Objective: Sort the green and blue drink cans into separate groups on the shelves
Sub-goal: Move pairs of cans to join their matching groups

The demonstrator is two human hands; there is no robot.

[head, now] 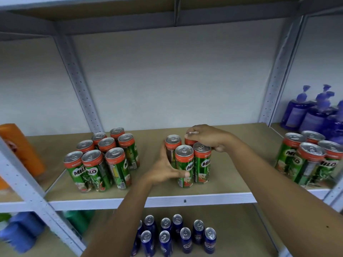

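Note:
Several green Milo cans [193,164] stand in a tight cluster at the middle of the brown shelf [232,180]. My left hand [165,169] lies flat against the cluster's left side, thumb across the front can. My right hand [206,137] comes over the top from the right and grips the rim of the back right can [189,140]. A larger group of green cans [104,156] stands to the left, and another group of green cans [306,158] to the right. Several blue cans [178,234] stand upright on the shelf below.
Grey metal uprights [81,89] frame the bay. An orange bottle [20,147] leans at the far left. Purple pump bottles [313,110] stand behind the right cans. Blue and green packs [22,230] sit on the lower left shelf.

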